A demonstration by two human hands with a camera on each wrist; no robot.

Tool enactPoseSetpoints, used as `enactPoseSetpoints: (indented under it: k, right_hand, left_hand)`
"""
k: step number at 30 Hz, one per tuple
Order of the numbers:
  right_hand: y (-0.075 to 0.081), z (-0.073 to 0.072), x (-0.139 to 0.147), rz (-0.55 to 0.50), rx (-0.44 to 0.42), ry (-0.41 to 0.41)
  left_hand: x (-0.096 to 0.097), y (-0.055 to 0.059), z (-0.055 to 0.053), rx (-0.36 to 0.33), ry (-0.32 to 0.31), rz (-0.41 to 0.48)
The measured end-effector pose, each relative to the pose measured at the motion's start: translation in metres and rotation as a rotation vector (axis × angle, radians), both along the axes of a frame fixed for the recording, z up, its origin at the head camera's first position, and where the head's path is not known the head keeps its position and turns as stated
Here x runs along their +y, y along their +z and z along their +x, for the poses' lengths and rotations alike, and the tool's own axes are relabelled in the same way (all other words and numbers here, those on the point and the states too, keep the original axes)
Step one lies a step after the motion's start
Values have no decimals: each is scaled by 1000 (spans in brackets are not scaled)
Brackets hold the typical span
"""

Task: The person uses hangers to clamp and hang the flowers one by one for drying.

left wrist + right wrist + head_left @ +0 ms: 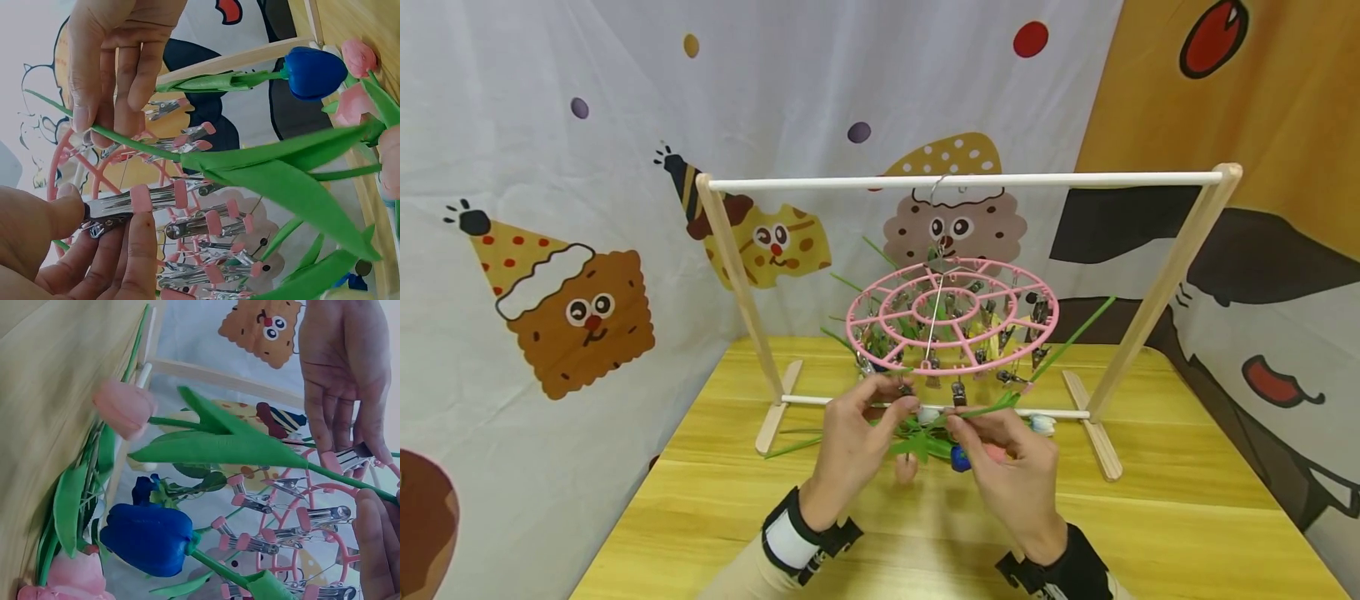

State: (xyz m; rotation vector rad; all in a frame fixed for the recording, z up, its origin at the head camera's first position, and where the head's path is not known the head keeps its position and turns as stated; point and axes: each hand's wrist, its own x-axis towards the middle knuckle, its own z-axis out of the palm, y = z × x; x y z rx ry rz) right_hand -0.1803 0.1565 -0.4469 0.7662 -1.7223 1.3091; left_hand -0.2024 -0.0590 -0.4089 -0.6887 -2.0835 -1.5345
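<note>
My left hand (pixel 865 425) pinches a metal clip with pink tips (pixel 140 197) between thumb and fingers, below the front of the round pink hanger (pixel 1057 315). To its right, my right hand (pixel 1011 467) pinches the thin green stem (pixel 137 147) of an artificial tulip. That tulip's pale pink head (pixel 122 409) hangs low, with long green leaves (pixel 219 450) along the stem. In the left wrist view the stem passes just beside the clip. A blue tulip (pixel 150 540) hangs close by the right hand.
The hanger hooks over the white top bar (pixel 1037 180) of a wooden rack standing on the table (pixel 1187 517). Several other clips (pixel 325 515) dangle from its rings, some with flowers. More pink tulips (pixel 75 575) are low down near the table. A printed cloth (pixel 587 100) hangs behind.
</note>
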Motion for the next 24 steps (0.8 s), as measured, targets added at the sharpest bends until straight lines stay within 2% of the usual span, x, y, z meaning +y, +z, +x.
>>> enactPoseSetpoints:
  k: [7, 14, 24]
  right_hand:
    - [4, -2, -1, -56, -56, 88]
    - [3, -2, -2, -61, -76, 114]
    - [4, -6, -2, -90, -127, 138]
  left_hand:
    - [-1, -2, -2, -54, 28, 11]
    - [-1, -4, -4, -80, 57, 59]
    - [0, -4, -6, -53, 48, 93]
